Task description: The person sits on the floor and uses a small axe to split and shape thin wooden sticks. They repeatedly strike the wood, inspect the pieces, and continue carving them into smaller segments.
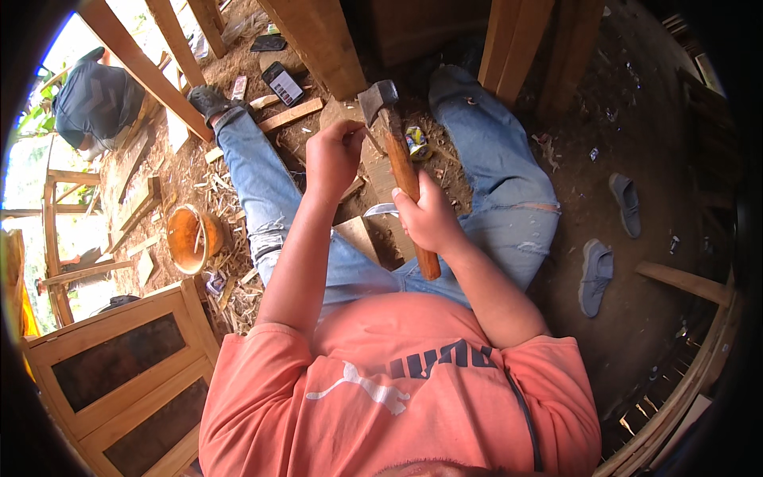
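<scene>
R hand [430, 216] fisted round grey-steel-headed, brown-wood-handled hammer [402, 163], btwn blue-jeaned legs [497, 155]. L hand [335, 155] alongside, pinching thin dark nail-like pc [374, 142]. Round orange bucket [213, 236] to L, thin stick-like strip [199, 235] inside.

White daylight [24, 175] glares in on our left past thick wooden posts [314, 40], a dark-panelled wooden frame [143, 393] stands near, and the earth floor [584, 191], littered with shavings [234, 288], dims toward the right.
</scene>
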`<state>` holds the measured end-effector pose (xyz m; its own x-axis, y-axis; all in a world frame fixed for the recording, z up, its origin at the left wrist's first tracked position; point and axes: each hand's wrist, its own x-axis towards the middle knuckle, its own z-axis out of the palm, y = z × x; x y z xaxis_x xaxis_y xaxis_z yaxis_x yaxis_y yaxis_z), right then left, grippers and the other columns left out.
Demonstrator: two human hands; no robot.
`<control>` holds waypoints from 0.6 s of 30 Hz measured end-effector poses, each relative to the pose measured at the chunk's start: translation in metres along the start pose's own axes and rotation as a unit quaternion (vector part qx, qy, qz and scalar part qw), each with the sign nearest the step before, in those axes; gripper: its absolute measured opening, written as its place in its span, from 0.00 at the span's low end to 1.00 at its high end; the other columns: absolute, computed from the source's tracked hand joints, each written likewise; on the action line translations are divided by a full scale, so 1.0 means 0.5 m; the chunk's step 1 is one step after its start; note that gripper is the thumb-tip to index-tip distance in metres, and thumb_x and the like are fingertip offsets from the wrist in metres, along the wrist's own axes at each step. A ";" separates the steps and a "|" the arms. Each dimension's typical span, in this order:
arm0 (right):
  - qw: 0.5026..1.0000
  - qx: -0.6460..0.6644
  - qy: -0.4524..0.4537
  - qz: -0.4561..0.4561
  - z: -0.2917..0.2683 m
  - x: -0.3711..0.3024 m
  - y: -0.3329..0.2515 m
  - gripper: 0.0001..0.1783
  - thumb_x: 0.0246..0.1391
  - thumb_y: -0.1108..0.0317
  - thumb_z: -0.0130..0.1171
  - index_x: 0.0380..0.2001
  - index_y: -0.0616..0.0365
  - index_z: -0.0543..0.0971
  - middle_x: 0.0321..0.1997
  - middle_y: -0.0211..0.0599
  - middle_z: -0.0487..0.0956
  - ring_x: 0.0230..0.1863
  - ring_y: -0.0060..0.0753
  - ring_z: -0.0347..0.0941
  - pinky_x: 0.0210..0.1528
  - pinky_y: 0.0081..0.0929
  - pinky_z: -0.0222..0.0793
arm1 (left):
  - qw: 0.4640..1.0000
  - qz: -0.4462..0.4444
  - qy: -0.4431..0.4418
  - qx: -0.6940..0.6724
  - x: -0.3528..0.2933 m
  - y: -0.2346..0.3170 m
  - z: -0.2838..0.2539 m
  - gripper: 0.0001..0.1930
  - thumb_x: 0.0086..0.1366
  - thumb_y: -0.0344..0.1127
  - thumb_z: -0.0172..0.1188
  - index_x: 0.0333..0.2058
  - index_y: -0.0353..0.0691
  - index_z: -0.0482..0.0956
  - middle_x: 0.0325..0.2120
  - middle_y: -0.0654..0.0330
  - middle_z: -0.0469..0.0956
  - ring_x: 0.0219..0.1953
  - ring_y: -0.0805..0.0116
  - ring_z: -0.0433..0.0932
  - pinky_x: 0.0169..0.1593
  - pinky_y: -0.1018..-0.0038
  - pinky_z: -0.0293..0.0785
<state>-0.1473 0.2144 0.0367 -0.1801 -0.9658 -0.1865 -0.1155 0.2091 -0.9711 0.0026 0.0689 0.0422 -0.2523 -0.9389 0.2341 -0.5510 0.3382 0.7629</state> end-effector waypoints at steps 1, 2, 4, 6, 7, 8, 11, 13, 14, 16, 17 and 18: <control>0.999 -0.020 0.009 -0.033 0.003 0.000 0.011 0.16 0.68 0.65 0.59 0.53 0.63 0.75 0.34 0.47 0.81 0.35 0.45 0.80 0.38 0.40 0.74 | 1.000 -0.005 -0.005 0.007 0.001 0.003 -0.001 0.06 0.67 0.29 0.71 0.40 0.35 0.89 0.32 0.47 0.88 0.35 0.57 0.91 0.41 0.68 0.84; 0.993 -0.069 0.026 -0.096 0.007 0.012 0.025 0.15 0.70 0.66 0.57 0.55 0.60 0.74 0.29 0.38 0.78 0.28 0.33 0.76 0.31 0.33 0.71 | 1.000 -0.013 -0.001 -0.002 0.002 0.002 0.000 0.06 0.67 0.30 0.71 0.41 0.34 0.89 0.32 0.47 0.88 0.35 0.58 0.91 0.41 0.68 0.83; 0.993 -0.079 0.020 -0.089 0.005 0.017 0.049 0.16 0.73 0.66 0.56 0.58 0.58 0.73 0.25 0.28 0.75 0.21 0.19 0.71 0.24 0.26 0.69 | 0.999 -0.028 0.006 -0.021 -0.001 -0.004 0.003 0.07 0.68 0.30 0.71 0.41 0.34 0.89 0.32 0.47 0.89 0.35 0.59 0.91 0.41 0.69 0.83; 1.000 -0.003 -0.027 0.015 0.005 0.011 0.029 0.16 0.74 0.64 0.54 0.60 0.58 0.72 0.26 0.27 0.74 0.21 0.19 0.70 0.24 0.25 0.68 | 0.998 -0.045 -0.001 -0.033 -0.006 -0.005 -0.001 0.07 0.68 0.30 0.70 0.41 0.34 0.89 0.33 0.48 0.89 0.35 0.61 0.91 0.41 0.70 0.83; 0.998 0.030 -0.043 0.045 0.002 0.014 0.021 0.17 0.75 0.63 0.53 0.60 0.58 0.72 0.27 0.27 0.74 0.21 0.18 0.69 0.24 0.24 0.68 | 0.998 -0.054 -0.004 -0.040 -0.006 -0.005 -0.001 0.07 0.68 0.30 0.70 0.41 0.34 0.89 0.33 0.48 0.89 0.35 0.62 0.90 0.41 0.70 0.83; 0.997 0.056 -0.050 0.037 -0.001 0.013 0.015 0.17 0.76 0.62 0.53 0.60 0.58 0.71 0.27 0.27 0.73 0.21 0.18 0.68 0.23 0.24 0.68 | 0.997 -0.062 -0.010 -0.033 -0.007 0.000 -0.002 0.07 0.69 0.30 0.70 0.42 0.34 0.89 0.33 0.49 0.89 0.35 0.63 0.91 0.41 0.70 0.83; 0.983 0.145 -0.093 0.067 -0.019 0.005 0.002 0.17 0.78 0.58 0.50 0.59 0.58 0.70 0.28 0.28 0.72 0.21 0.19 0.67 0.23 0.22 0.68 | 0.995 -0.089 -0.022 -0.030 -0.008 0.010 -0.002 0.06 0.69 0.30 0.70 0.42 0.34 0.89 0.34 0.50 0.90 0.36 0.65 0.90 0.42 0.72 0.83; 0.966 0.206 -0.116 0.105 -0.028 0.011 0.018 0.17 0.77 0.58 0.50 0.59 0.57 0.70 0.29 0.28 0.73 0.22 0.19 0.68 0.24 0.23 0.69 | 0.992 -0.114 -0.025 -0.049 -0.011 0.006 -0.001 0.06 0.70 0.30 0.70 0.42 0.34 0.89 0.34 0.52 0.90 0.37 0.67 0.90 0.43 0.73 0.83; 0.960 0.230 -0.119 0.108 -0.033 0.013 0.019 0.18 0.76 0.58 0.50 0.59 0.57 0.70 0.30 0.29 0.73 0.23 0.20 0.69 0.24 0.23 0.70 | 0.990 -0.125 -0.033 -0.056 -0.013 0.009 -0.005 0.06 0.70 0.30 0.70 0.42 0.34 0.89 0.35 0.53 0.91 0.37 0.69 0.90 0.43 0.74 0.82; 0.945 0.278 -0.126 0.114 -0.046 0.016 0.014 0.18 0.74 0.59 0.51 0.60 0.57 0.70 0.31 0.30 0.73 0.24 0.21 0.70 0.25 0.24 0.71 | 0.985 -0.148 -0.048 -0.072 -0.015 0.017 -0.011 0.07 0.70 0.30 0.70 0.43 0.34 0.89 0.35 0.55 0.91 0.39 0.71 0.89 0.44 0.75 0.81; 0.939 0.295 -0.137 0.113 -0.053 0.016 0.011 0.19 0.73 0.60 0.51 0.60 0.58 0.69 0.32 0.30 0.73 0.24 0.21 0.70 0.25 0.24 0.71 | 0.984 -0.150 -0.053 -0.074 -0.015 0.016 -0.011 0.07 0.70 0.30 0.70 0.43 0.34 0.89 0.35 0.56 0.91 0.39 0.73 0.89 0.45 0.76 0.81; 0.932 0.311 -0.148 0.112 -0.061 0.016 0.005 0.20 0.72 0.60 0.51 0.60 0.58 0.69 0.32 0.31 0.74 0.24 0.22 0.70 0.26 0.24 0.72 | 0.984 -0.153 -0.057 -0.077 -0.016 0.016 -0.009 0.07 0.71 0.31 0.70 0.43 0.33 0.89 0.35 0.56 0.91 0.40 0.74 0.89 0.45 0.76 0.81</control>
<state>-0.1787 0.2119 0.0373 0.1555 -0.9279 -0.3388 0.4986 0.3698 -0.7840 0.0041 0.0788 0.0490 -0.1859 -0.9791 -0.0829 -0.4898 0.0192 0.8717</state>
